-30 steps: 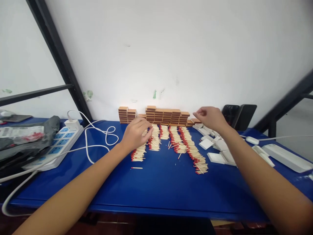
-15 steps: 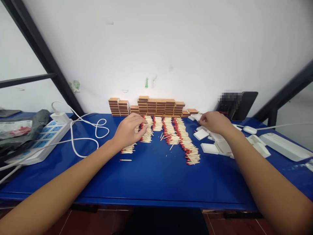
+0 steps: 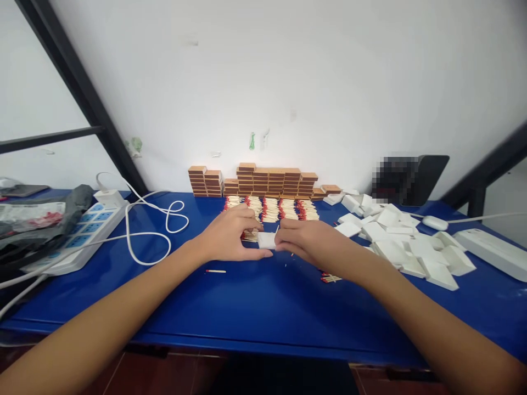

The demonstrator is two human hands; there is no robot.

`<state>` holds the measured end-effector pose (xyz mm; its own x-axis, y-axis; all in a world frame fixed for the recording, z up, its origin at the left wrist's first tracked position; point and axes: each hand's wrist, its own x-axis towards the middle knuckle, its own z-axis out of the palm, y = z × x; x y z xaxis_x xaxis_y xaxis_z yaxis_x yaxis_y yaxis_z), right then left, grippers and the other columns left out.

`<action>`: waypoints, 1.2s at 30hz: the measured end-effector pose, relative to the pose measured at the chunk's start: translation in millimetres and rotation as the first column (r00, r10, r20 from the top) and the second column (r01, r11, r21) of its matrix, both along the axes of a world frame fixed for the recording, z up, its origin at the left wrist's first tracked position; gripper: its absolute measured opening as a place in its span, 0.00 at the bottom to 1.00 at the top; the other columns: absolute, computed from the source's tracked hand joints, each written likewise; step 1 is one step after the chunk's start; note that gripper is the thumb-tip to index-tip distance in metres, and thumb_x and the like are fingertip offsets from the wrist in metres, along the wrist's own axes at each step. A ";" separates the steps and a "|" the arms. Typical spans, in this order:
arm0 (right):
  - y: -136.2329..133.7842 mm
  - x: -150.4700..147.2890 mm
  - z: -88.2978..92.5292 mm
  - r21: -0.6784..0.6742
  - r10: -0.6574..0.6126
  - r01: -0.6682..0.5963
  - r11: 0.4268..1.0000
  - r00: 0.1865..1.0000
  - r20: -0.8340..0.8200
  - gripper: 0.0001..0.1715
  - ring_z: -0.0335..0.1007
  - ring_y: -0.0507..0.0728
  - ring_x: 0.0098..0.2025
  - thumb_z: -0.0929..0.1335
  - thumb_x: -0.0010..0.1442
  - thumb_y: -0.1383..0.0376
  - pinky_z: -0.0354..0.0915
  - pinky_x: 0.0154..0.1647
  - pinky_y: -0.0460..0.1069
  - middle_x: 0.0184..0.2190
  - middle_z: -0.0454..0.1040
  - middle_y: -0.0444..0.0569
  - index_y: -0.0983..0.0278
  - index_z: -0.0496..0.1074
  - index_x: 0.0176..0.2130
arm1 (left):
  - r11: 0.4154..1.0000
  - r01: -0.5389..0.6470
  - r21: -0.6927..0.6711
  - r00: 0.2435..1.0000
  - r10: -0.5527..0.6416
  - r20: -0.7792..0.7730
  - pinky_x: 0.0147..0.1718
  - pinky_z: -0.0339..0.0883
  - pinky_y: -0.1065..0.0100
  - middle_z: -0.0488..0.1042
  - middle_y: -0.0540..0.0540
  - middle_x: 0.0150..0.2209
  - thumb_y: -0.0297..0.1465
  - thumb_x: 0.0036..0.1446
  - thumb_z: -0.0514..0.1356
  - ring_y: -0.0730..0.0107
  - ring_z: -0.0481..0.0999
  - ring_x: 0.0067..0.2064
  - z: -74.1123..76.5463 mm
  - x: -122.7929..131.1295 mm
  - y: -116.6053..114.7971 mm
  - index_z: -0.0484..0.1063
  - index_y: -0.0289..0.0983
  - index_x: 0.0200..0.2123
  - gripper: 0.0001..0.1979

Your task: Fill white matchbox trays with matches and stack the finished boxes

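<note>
Between my two hands, low over the blue table [image 3: 247,312], is a small white matchbox tray [image 3: 267,241]. My left hand [image 3: 230,233] curls around its left end, thumb along the near side and fingers behind. The closed fingers of my right hand [image 3: 307,241] pinch the tray's right end. Rows of red-tipped matches [image 3: 270,210] lie just behind, partly covered by my hands. A few more matches [image 3: 330,278] show below my right wrist. One single match [image 3: 216,271] lies apart, nearer me on the left.
Stacked brown matchboxes [image 3: 269,182] line the wall. Many white trays [image 3: 391,249] are heaped at right, near a dark device [image 3: 430,178] and a long white box [image 3: 492,252]. On the left are a power strip [image 3: 80,236], white cables [image 3: 150,233] and a grey bag [image 3: 78,206].
My right hand has come from the tray heap to the middle, bringing a white tray. My left hand has shifted slightly right and down to meet it.
</note>
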<state>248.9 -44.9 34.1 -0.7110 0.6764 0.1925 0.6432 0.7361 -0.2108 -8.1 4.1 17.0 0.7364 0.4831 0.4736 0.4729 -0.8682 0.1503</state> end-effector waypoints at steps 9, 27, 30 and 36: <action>18.2 24.7 4.7 -0.056 -0.142 0.132 0.990 0.961 -0.237 0.12 0.69 0.57 0.31 0.67 0.72 0.59 0.61 0.34 0.51 0.29 0.75 0.47 0.59 0.74 0.35 | 0.992 0.025 -0.121 0.993 -0.011 0.115 0.46 0.72 0.55 0.84 0.46 0.40 0.45 0.62 0.71 0.57 0.80 0.43 -3.4 -1.4 6.0 0.83 0.43 0.43 0.13; 25.3 19.1 -13.6 -0.040 -0.151 0.146 0.988 0.977 -0.150 0.06 0.69 0.57 0.37 0.69 0.71 0.66 0.61 0.38 0.50 0.35 0.74 0.49 0.62 0.76 0.39 | 0.998 -0.055 -0.028 0.998 0.056 0.037 0.47 0.72 0.55 0.84 0.41 0.45 0.48 0.66 0.67 0.53 0.80 0.48 -8.3 -0.2 6.5 0.81 0.39 0.50 0.20; 16.3 9.8 -11.5 -0.043 -0.100 0.093 0.995 0.971 -0.219 0.06 0.67 0.56 0.35 0.69 0.72 0.65 0.60 0.36 0.49 0.36 0.73 0.48 0.61 0.76 0.41 | 0.998 -0.037 -0.051 0.998 0.040 0.045 0.46 0.71 0.56 0.83 0.41 0.44 0.52 0.64 0.68 0.54 0.80 0.46 -4.4 2.8 1.2 0.81 0.37 0.51 0.25; 11.8 3.2 -10.0 -0.103 -0.085 0.056 0.993 0.952 -0.295 0.06 0.67 0.55 0.34 0.69 0.71 0.63 0.61 0.36 0.50 0.34 0.73 0.47 0.61 0.77 0.43 | 0.996 0.014 -0.090 0.998 -0.008 0.067 0.42 0.69 0.60 0.82 0.45 0.37 0.46 0.66 0.67 0.60 0.79 0.41 -4.3 3.6 2.0 0.81 0.37 0.45 0.17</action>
